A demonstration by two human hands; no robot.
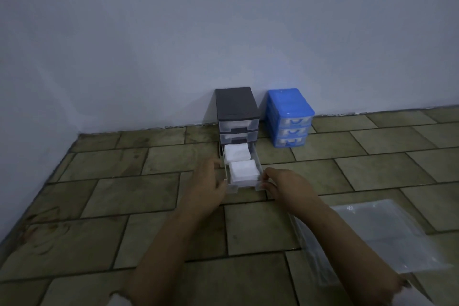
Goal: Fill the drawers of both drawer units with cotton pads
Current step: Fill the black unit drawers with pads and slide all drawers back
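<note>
**Bottom drawer of the grey unit is loaded, hands on its front corners**

So we're looking at the bottom drawer (pixel 242 169) of the grey drawer unit (pixel 237 117), and it's sitting pulled way out over the floor (pixel 124 231). Two stacks of white cotton pads (pixel 243 173) are lying in it, one behind the other, pretty much filling the tray front to back. The two drawers above it are sitting pushed in, and the top one looks like it's got something white inside too, though it's too murky to be sure.

We're bracketing the drawer with both hands. Our left hand (pixel 207 182) is resting against the front left corner, fingers loosely curved, not really wrapped around anything as far as we can tell. Our right hand (pixel 278 181) is pinching the front right corner between thumb and fingers. Holding both corners makes sense if we're about to slide it back in straight, since a flimsy plastic drawer probably jams when pushed from one side.

The blue drawer unit (pixel 289 117) is standing just beside the grey one against the wall (pixel 223 20), all three drawers closed. Near our right forearm, a clear plastic bag (pixel 377 233) is lying flat on the floor, probably the pad packaging, kept within reach.
</note>
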